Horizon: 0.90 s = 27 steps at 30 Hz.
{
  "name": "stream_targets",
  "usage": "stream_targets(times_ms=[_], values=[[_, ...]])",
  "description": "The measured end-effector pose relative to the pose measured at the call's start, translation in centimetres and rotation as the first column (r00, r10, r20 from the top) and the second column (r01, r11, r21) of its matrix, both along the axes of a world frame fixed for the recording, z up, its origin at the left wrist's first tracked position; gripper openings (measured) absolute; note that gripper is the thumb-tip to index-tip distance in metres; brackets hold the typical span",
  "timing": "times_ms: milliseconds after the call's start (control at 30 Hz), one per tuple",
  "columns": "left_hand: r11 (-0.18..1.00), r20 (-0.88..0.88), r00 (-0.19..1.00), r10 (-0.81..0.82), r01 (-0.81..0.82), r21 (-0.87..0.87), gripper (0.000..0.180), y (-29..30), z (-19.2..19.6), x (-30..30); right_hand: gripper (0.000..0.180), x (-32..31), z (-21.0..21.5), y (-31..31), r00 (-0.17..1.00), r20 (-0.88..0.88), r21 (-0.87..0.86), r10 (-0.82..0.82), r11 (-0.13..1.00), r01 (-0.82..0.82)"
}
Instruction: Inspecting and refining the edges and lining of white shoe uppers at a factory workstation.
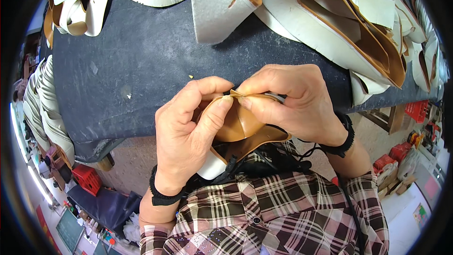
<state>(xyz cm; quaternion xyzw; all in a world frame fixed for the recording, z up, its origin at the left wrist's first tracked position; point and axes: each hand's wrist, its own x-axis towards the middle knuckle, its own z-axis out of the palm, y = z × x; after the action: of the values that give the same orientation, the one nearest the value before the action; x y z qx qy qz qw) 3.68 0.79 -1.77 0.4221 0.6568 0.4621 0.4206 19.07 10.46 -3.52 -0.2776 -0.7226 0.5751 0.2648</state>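
A tan and white shoe upper [239, 123] hangs between my hands in front of my lap, its smooth tan lining toward me. My left hand [186, 120] pinches its top edge between thumb and forefinger. Close beside it, my right hand [295, 101] pinches the same edge, so the fingertips nearly meet at a small folded corner. A thin dark, metallic-looking piece [279, 97] shows under the right forefinger; its kind is too hidden to tell. The lower part of the upper curves open below the hands.
A dark covered table [127, 71] lies ahead, its near edge just beyond my lap. White shoe uppers with tan linings [330, 33] are heaped at the back right, more [85, 9] at the back left. Stacked white pieces [45, 99] hang at the left edge. Red crates [87, 179] stand below.
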Motion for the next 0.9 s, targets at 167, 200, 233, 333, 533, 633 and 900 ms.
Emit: stream_targets(times_ms=[167, 200, 233, 333, 533, 633, 900], values=[[0.999, -0.102, 0.994, -0.037, 0.038, 0.007, 0.014, 0.3, 0.0, 0.1, 0.005, 0.4, -0.3, 0.6, 0.998, -0.008, 0.017, 0.055, 0.998, -0.054], [0.999, -0.108, 0.993, -0.043, 0.043, 0.003, 0.013, 0.3, -0.1, 0.1, 0.006, 0.4, -0.3, 0.8, 0.998, -0.003, 0.023, 0.067, 0.998, -0.067], [0.999, -0.114, 0.992, -0.049, 0.049, -0.002, 0.013, 0.3, -0.1, 0.1, 0.006, 0.4, -0.3, 0.9, 0.997, 0.003, 0.028, 0.079, 0.996, -0.079], [0.997, -0.126, 0.989, -0.073, 0.068, -0.039, 0.012, 0.4, 0.0, 0.1, 0.008, 0.5, -0.2, 1.3, 0.988, 0.078, -0.047, 0.130, 0.991, -0.127], [0.996, 0.029, 0.999, -0.043, 0.045, -0.071, 0.006, 0.5, -0.6, 0.3, 0.011, 0.4, -0.8, 1.6, 0.988, 0.074, 0.030, 0.139, 0.989, -0.142], [0.996, 0.045, 0.999, 0.011, -0.007, -0.085, 0.004, 0.4, -0.8, 0.7, 0.013, 0.2, -0.7, 1.9, 0.981, 0.127, 0.030, 0.145, 0.988, -0.150], [0.979, 0.150, 0.973, 0.175, -0.157, -0.127, 0.005, 0.4, -0.9, 0.8, 0.029, 0.4, -0.4, 2.0, 0.982, 0.167, -0.021, 0.091, 0.996, -0.089]])
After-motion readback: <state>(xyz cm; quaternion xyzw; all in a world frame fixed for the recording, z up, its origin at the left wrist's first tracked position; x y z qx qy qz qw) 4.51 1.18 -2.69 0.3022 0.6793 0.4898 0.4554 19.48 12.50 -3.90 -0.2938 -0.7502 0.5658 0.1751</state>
